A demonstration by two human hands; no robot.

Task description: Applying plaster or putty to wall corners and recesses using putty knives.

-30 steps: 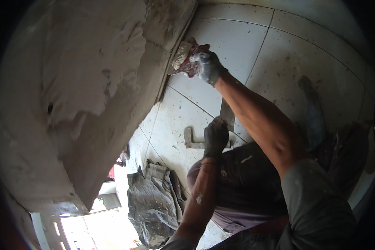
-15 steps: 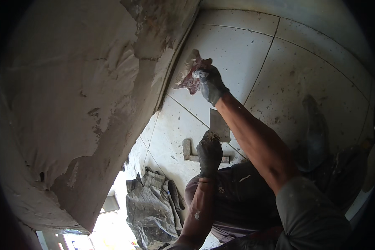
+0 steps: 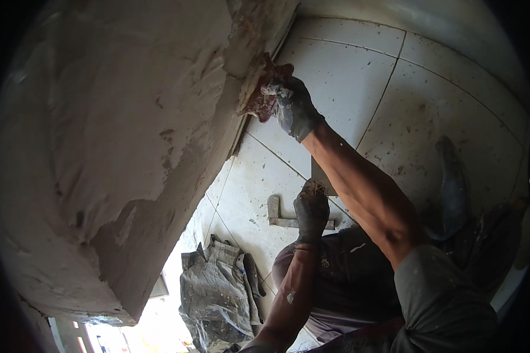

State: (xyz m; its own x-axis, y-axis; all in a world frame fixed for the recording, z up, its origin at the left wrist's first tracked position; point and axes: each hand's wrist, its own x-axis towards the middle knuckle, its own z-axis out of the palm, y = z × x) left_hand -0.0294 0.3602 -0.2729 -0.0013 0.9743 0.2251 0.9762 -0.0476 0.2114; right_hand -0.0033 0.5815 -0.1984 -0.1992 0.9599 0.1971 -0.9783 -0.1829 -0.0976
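My right hand (image 3: 294,109), in a grey glove smeared with white, grips a reddish-brown piece with a ragged outline (image 3: 262,100). That piece is pressed to the lower edge of the plastered wall (image 3: 159,117); whether it is cloth or something stiffer I cannot make out. Lower down, my gloved left hand (image 3: 312,210) is closed round the hidden handle of a putty knife. Its flat grey blade (image 3: 321,176) points away from me, partly behind my right forearm, with crumbly plaster by my fist. An L-shaped bar (image 3: 274,210) lies on the floor beside my left hand.
White floor tiles (image 3: 335,65) with dark joints are specked with debris. A crumpled grey bag (image 3: 218,288) lies at the lower left, by a bright opening. Along the left, the wall has patches of rough, darker plaster. My bent legs (image 3: 359,276) are below my hands.
My right hand has moved left, bringing the reddish-brown piece from over the tiles onto the wall's edge. The view has shifted slightly; my left hand still holds the putty knife.
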